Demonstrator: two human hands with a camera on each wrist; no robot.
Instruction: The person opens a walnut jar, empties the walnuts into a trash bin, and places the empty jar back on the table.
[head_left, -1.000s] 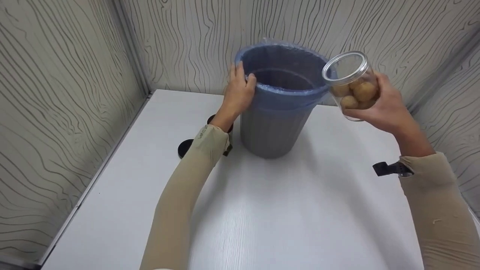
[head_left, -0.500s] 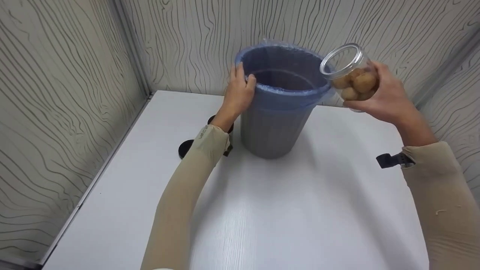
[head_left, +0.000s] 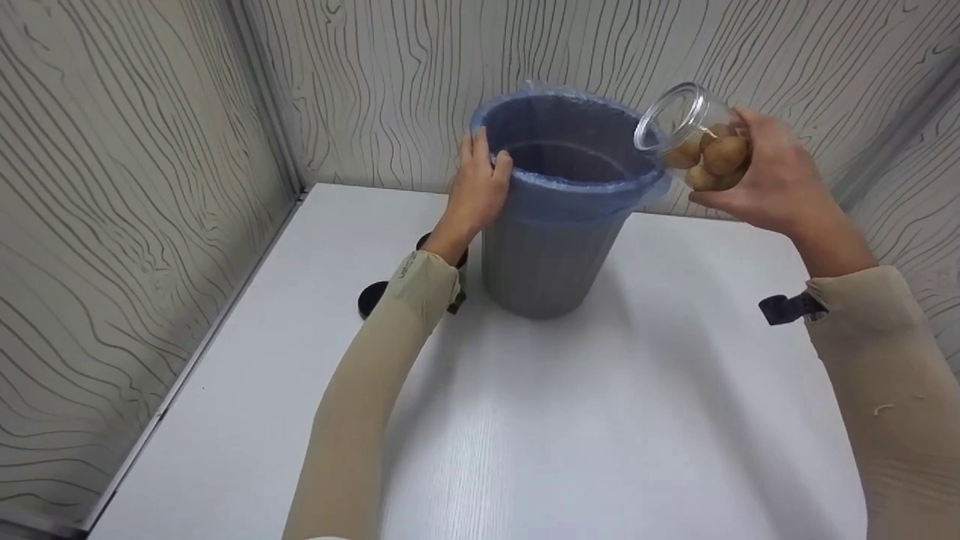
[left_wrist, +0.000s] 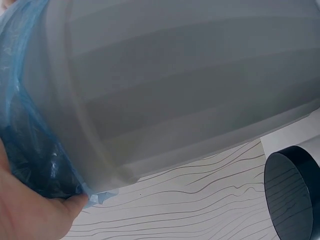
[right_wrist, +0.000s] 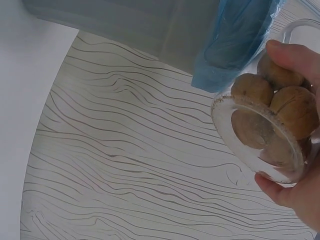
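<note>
A grey trash can (head_left: 544, 262) with a blue liner bag (head_left: 577, 202) folded over its rim stands on the table. My left hand (head_left: 478, 184) grips the rim at its left side, and in the left wrist view the thumb (left_wrist: 75, 202) lies at the liner's edge. In my right hand (head_left: 780, 176) is a clear jar (head_left: 686, 120), held around its body above the table. The jar tilts left, its uncovered mouth beside and slightly over the can's right rim. Several round brown things (right_wrist: 295, 110), which look like walnuts, lie inside the jar.
A flat black lid (head_left: 373, 300) lies on the white table (head_left: 615, 420), left of the can. A black-topped object (head_left: 463, 260) stands behind my left wrist, mostly hidden. Wood-patterned panels (head_left: 390, 90) close in the back and sides.
The right hand has raised the jar a little and tipped its mouth further left toward the can. The brown things have shifted slightly within the jar. My left hand stays on the rim.
</note>
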